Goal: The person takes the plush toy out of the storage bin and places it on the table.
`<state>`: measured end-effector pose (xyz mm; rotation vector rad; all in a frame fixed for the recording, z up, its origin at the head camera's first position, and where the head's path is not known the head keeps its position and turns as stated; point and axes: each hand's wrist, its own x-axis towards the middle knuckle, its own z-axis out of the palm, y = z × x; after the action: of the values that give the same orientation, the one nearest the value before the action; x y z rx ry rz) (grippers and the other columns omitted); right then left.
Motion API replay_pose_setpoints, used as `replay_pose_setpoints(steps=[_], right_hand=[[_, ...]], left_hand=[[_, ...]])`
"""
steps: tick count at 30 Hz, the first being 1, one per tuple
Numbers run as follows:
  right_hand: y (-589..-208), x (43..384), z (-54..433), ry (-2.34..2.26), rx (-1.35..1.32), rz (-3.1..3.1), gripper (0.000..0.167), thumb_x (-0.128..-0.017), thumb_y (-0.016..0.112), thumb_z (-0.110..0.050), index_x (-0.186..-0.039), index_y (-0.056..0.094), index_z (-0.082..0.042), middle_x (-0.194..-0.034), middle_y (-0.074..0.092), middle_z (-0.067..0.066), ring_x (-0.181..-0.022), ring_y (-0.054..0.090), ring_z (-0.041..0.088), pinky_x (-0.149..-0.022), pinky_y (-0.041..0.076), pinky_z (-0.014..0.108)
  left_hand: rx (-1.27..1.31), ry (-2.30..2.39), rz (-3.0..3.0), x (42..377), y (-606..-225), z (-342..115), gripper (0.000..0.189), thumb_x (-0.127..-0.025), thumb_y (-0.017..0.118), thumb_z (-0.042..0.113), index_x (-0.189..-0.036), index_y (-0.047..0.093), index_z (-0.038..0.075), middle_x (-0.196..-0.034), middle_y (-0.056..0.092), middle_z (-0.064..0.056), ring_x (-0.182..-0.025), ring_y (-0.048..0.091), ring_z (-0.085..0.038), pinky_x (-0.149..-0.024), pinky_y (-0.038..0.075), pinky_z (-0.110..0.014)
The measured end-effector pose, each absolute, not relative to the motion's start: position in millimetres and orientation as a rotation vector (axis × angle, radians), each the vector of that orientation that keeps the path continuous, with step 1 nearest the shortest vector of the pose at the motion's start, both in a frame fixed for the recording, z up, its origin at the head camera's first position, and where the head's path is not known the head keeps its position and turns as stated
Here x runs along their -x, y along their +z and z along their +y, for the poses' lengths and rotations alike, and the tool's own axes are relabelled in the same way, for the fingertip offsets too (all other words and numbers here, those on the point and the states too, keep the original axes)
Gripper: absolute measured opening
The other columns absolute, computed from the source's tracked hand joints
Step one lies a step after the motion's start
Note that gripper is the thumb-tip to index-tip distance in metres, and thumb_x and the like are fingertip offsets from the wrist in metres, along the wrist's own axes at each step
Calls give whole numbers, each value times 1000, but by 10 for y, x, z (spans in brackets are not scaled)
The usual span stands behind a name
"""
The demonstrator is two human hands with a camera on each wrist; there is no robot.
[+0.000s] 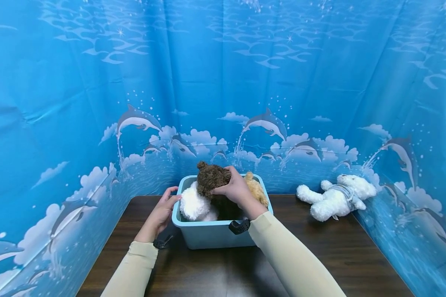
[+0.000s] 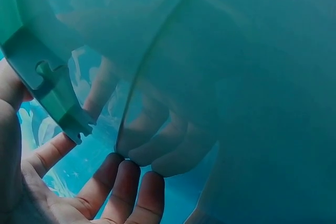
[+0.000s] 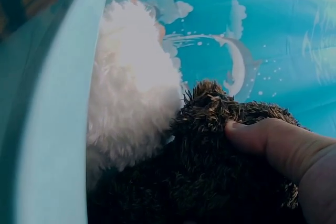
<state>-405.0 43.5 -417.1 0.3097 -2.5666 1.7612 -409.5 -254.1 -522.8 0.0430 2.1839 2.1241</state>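
head view: r hand (image 1: 239, 189) is down over the bin (image 1: 219, 237), gripping brown plush (image 1: 212, 177) btwn thumb & fingers; its fuzzy top w/ small round ear sits just l of that hand, above the rim. dark fur shows right below r hand, inside bin; can't tell if it's the same toy.

l hand (image 1: 163, 210) holds the bin's l rim. l wrist cam: thumb at the rim, other fingers spread along the outer side of the see-thru wall.

white plush (image 1: 195, 204) is in bin btwn both hands, just r of l hand's fingertips; can't tell if they touch. tan plush (image 1: 256, 189) also in bin, just past r hand on its r side. r wrist cam: r thumb presses into brown fur, white fluff just beyond.

well r of r hand, white bear (image 1: 334, 198) w/ grayish clothing lies on dark wood table (image 1: 301, 247).

both wrists have black straps (image 1: 239, 227), cream sleeves (image 1: 293, 255) behind. beyond the hands, blue backdrop (image 1: 223, 90) w/ dolphins, clouds etc.
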Motion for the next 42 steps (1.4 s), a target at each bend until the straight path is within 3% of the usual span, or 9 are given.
replay_pose_setpoints(steps=[13, 20, 42], right_hand=[[-3970, 3912, 368, 1725, -402, -2393, 87, -82, 97, -19, -154, 49, -28, -152, 59, 8, -139, 60, 34, -110, 54, 59], [-3718, 3764, 401, 1611, -441, -2332, 88, -83, 97, -22, -155, 48, -27, -153, 60, 9, -141, 60, 35, -110, 54, 60], [-3279, 3268, 773, 1552, -578, -2094, 87, -84, 97, -22, -154, 47, -34, -152, 57, 0, -142, 56, 25, -111, 51, 61]], left_hand=[[-62, 2114, 2189, 4099, -5246, -2551, 59, -112, 59, 45, -161, 35, 24, -133, 62, -10, -109, 67, -22, -87, 59, -34], [-72, 2105, 2201, 4096, -5237, -2536, 54, -114, 53, 40, -162, 33, 25, -148, 52, -16, -118, 62, -24, -92, 58, -34], [-69, 2097, 2210, 4083, -5246, -2539, 57, -113, 55, 43, -162, 32, 25, -148, 48, -17, -121, 60, -28, -95, 58, -35]])
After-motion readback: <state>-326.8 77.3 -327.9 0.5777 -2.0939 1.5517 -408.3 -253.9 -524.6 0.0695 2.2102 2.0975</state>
